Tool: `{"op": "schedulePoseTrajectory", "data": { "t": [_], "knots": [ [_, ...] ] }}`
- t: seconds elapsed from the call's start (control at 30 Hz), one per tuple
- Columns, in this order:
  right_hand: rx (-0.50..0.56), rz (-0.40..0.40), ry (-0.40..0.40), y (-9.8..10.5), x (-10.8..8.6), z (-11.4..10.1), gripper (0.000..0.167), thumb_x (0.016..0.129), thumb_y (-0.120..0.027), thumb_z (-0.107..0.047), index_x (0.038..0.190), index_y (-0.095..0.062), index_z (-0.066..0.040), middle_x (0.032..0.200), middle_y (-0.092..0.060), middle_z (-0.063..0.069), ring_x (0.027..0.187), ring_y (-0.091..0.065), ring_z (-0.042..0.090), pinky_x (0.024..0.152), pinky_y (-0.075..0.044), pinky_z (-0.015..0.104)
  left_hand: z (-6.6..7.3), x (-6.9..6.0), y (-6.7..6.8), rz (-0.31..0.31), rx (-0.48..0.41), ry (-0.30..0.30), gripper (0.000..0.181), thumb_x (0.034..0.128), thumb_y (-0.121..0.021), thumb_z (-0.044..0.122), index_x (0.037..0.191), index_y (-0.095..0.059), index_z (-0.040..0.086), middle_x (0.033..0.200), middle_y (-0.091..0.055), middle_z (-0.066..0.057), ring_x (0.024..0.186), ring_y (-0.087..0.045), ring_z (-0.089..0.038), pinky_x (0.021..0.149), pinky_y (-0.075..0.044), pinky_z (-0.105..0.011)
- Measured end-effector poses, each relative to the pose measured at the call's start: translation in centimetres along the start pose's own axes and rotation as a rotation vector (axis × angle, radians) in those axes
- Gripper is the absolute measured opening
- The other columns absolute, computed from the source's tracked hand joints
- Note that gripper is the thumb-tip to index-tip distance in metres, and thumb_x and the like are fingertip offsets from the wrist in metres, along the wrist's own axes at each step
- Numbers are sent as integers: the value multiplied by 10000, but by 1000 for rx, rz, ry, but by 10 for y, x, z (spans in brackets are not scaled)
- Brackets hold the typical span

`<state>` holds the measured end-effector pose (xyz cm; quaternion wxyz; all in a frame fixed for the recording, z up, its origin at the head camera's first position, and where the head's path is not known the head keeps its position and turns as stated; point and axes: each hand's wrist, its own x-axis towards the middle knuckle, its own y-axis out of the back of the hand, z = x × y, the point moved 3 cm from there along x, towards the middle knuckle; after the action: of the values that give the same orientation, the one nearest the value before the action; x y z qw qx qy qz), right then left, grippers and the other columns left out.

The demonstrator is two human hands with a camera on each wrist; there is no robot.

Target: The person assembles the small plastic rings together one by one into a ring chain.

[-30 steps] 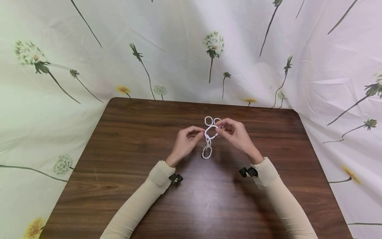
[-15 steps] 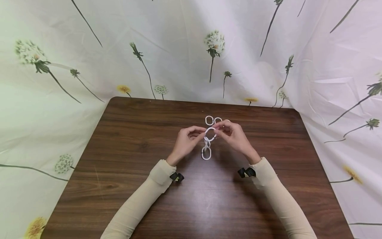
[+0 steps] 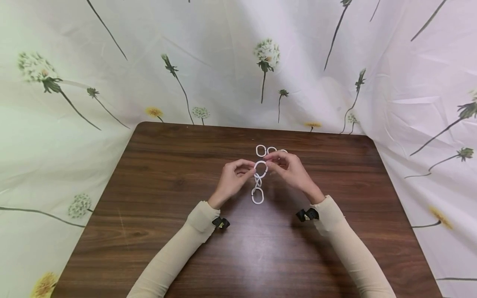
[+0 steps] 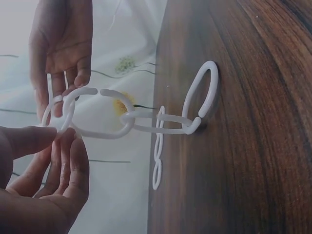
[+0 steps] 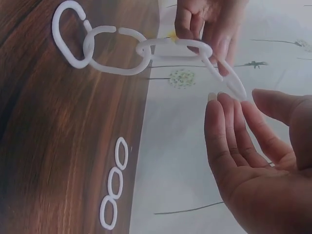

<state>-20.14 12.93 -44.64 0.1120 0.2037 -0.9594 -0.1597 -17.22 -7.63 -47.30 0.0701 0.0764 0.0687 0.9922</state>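
A short chain of white plastic links [image 3: 257,196] hangs above the table, with several links joined and gaps visible in some of them. At its top, my left hand [image 3: 232,179] pinches the uppermost link [image 3: 261,162] between thumb and fingertips. My right hand [image 3: 294,171] holds the other side of that link at its thumb and index fingertips. In the right wrist view, the tip of the top link [image 5: 239,90] lies between the right thumb and index finger. The left wrist view partly hides this link behind the left thumb [image 4: 34,140].
Three loose white links [image 3: 261,150] lie in a row on the dark wooden table [image 3: 167,165], beyond the hands. A white cloth [image 3: 223,62] with printed dandelions hangs behind the table's far edge.
The chain and its top link have shifted slightly left and toward me. The right hand has moved a little left and nearer, uncovering more of the loose row. The left hand has barely moved.
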Motion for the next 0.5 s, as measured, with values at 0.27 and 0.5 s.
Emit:
{"op": "schedulePoseTrajectory", "data": {
  "t": [0.27, 0.5],
  "knots": [
    [-7, 49, -21, 20, 6, 13, 223, 1011, -676, -81, 1201, -692, 34, 1163, -709, 288, 786, -756, 166, 724, -668, 367, -5, 1, 3, 19, -22, 19, 219, 936, -743, 3, 1138, -716, -76, 1077, -745, -288, 978, -743, -379, 873, -644, -310],
    [-36, 122, -66, 38, 13, 38, 216, 1002, -660, -14, 1195, -674, 82, 1108, -665, 373, 803, -749, 219, 745, -666, 470, -7, 3, 5, 41, -20, 28, 216, 929, -750, 4, 1130, -712, -65, 1077, -740, -272, 943, -741, -249, 847, -629, -234]
  ]
}}
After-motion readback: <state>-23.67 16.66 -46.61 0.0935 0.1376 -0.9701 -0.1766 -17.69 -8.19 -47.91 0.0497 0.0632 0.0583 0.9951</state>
